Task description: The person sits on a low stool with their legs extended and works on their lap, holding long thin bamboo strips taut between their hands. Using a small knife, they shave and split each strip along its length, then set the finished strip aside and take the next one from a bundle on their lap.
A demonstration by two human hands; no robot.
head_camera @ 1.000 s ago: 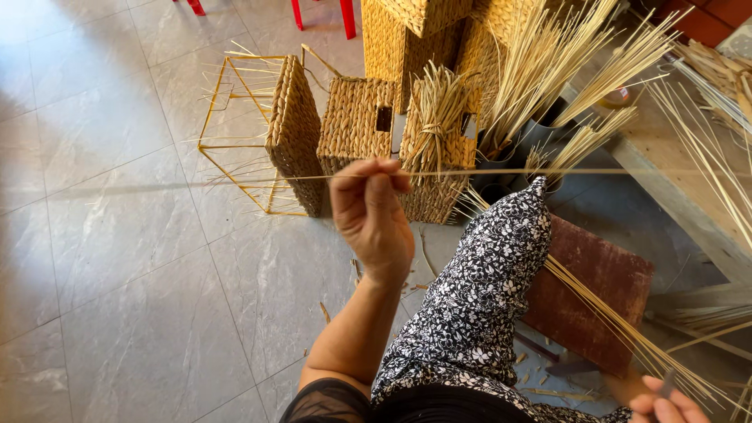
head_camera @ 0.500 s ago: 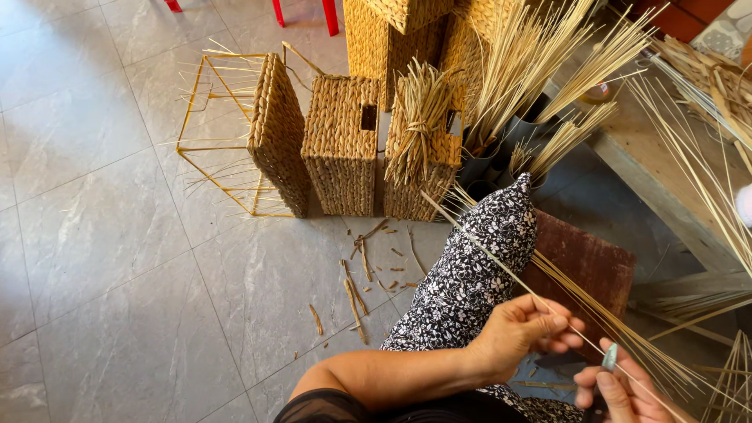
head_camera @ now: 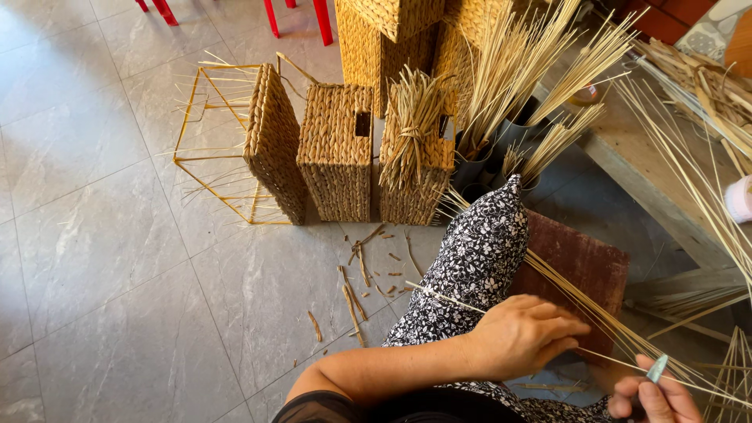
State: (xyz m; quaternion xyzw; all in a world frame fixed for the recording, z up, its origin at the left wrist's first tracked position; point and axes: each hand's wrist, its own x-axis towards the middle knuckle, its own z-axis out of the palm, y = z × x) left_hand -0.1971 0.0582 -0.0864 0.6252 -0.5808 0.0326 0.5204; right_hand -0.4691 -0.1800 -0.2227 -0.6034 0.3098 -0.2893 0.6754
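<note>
My left hand point(head_camera: 523, 335) rests low over my knee in patterned black-and-white trousers point(head_camera: 478, 262), fingers curled around a thin pale straw strand point(head_camera: 454, 298) that runs right toward my right hand point(head_camera: 655, 398). My right hand, at the bottom right corner, pinches the same strand together with a small grey-tipped tool point(head_camera: 656, 368). A bundle of long straws point(head_camera: 595, 313) lies slanted across a dark red wooden board point(head_camera: 580, 270) beside my knee.
Woven baskets point(head_camera: 338, 153) stand on the grey tiled floor, one half-woven on a yellow wire frame point(head_camera: 205, 149). Upright straw bundles point(head_camera: 509, 70) fill dark tubs behind them. Cut scraps point(head_camera: 356, 282) litter the tiles. A wooden bench point(head_camera: 654, 180) and red chair legs point(head_camera: 298, 16) border the area.
My left hand came down from holding a strand raised in front of the baskets to my knee, where it now grips the strand near my right hand. The view shifted slightly.
</note>
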